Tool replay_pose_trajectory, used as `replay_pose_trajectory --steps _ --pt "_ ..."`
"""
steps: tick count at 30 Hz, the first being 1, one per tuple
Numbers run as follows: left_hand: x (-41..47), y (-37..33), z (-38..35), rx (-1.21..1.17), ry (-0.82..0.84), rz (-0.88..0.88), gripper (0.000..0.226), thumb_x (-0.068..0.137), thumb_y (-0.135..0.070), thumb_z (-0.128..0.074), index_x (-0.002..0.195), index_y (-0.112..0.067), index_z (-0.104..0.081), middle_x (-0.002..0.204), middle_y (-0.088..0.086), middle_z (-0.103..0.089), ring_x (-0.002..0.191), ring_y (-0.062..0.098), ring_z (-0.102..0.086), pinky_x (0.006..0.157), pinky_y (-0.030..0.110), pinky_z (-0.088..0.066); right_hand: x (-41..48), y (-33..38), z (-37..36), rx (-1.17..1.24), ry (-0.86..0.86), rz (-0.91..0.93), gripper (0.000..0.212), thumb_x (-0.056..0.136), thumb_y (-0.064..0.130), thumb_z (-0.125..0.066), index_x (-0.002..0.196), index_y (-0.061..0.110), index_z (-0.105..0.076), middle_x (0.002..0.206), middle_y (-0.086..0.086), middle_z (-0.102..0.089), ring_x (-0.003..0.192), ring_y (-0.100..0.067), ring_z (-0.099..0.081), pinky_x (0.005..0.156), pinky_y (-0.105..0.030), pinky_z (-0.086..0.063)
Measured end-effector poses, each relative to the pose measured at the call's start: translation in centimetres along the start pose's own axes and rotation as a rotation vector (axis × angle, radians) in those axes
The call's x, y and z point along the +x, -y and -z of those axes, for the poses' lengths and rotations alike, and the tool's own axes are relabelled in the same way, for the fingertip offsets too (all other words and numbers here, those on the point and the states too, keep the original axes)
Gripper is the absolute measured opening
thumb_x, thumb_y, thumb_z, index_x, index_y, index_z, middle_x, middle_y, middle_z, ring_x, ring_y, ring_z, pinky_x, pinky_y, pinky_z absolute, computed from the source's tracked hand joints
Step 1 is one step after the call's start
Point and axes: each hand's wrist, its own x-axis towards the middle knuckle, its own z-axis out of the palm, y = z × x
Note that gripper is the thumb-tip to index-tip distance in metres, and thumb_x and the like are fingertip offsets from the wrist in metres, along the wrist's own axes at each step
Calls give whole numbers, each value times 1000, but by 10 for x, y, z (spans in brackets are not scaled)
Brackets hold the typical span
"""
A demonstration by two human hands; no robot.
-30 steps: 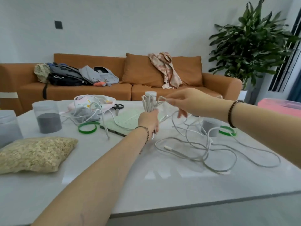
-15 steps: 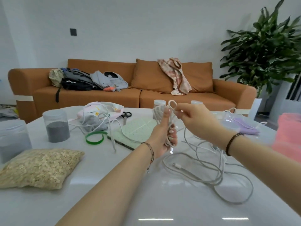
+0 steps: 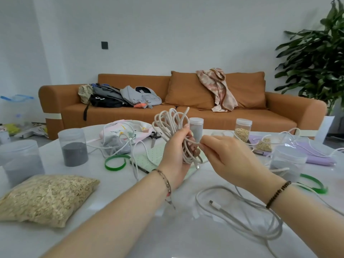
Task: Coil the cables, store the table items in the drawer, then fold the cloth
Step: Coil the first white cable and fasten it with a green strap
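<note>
Gripping a coiled white cable above a crowded table

The left hand is raised over the middle of the white table, fingers curled tight round the lower half of the cable bundle, whose loops fan out upward toward 12 o'clock. The right hand, at 3 o'clock of the left, has its fingertips bunched together and pinching a strand at the bundle's waist, touching the left hand's fingers.

A loose cable lies in slack rings on the table at 5 o'clock of the hands, its connector pointing toward 10 o'clock. At 9 o'clock a green band lies flat, with a jar of dark powder beyond it and a bag of grain at 8 o'clock. Scissors and a pale printed cloth, tangled with more white cable, sit at 11 o'clock. A small grain jar stands at 2 o'clock, a purple cloth at 3 o'clock, and a second green band at 4 o'clock.
</note>
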Motion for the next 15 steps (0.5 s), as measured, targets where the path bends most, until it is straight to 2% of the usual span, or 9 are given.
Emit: replay_pose_trajectory --steps 3,6,8,9,11,13,15 --pt "-13 -7 16 18 50 45 37 101 -38 -55 71 -17 -53 64 -1 -50 62 13 -51 70 29 -46 -7 4 -4 -15 -21 12 30 103 36 -36 75 25 -33 58 10 -35 50 -19 -40 46 -30 -26" --pt "-29 -8 37 -24 85 145 37 99 -43 -54 75 -15 -56 74 2 -59 75 17 -60 85 34 -55 -16 12 -12 -12 -4 44 32 104 35 -38 74 22 -39 57 9 -40 49 -19 -40 50 -30 -30" --pt "-37 -8 44 -47 95 163 36 96 -45 -55 76 -16 -57 80 3 -61 79 19 -63 101 44 -50 -20 20 -13 -40 -8 75 30 104 35 -38 77 23 -43 58 9 -45 48 -19 -41 51 -26 -27" --pt "-39 -10 45 -67 112 153 35 94 -46 -55 76 -16 -56 79 3 -60 79 19 -64 103 46 -47 -20 23 -13 -35 -22 84 27 104 34 -39 78 26 -41 58 9 -45 48 -19 -41 50 -25 -28" --pt "-42 -15 44 -109 151 107 35 92 -47 -53 77 -16 -51 75 2 -55 76 19 -64 93 41 -50 -20 26 -13 13 -52 73 27 104 32 -42 78 24 -43 59 10 -44 50 -19 -42 48 -29 -34" --pt "-42 -22 41 -140 181 71 37 95 -49 -49 78 -16 -47 71 1 -48 71 17 -59 80 33 -53 -20 28 -11 54 -60 58 32 105 33 -42 81 19 -56 60 8 -48 51 -20 -45 49 -32 -38" --pt "-41 -26 42 -171 170 44 39 99 -50 -45 78 -17 -44 67 0 -41 64 16 -48 71 30 -56 -20 31 -10 29 -65 92 35 105 33 -39 78 17 -56 58 8 -45 50 -20 -43 48 -30 -36"
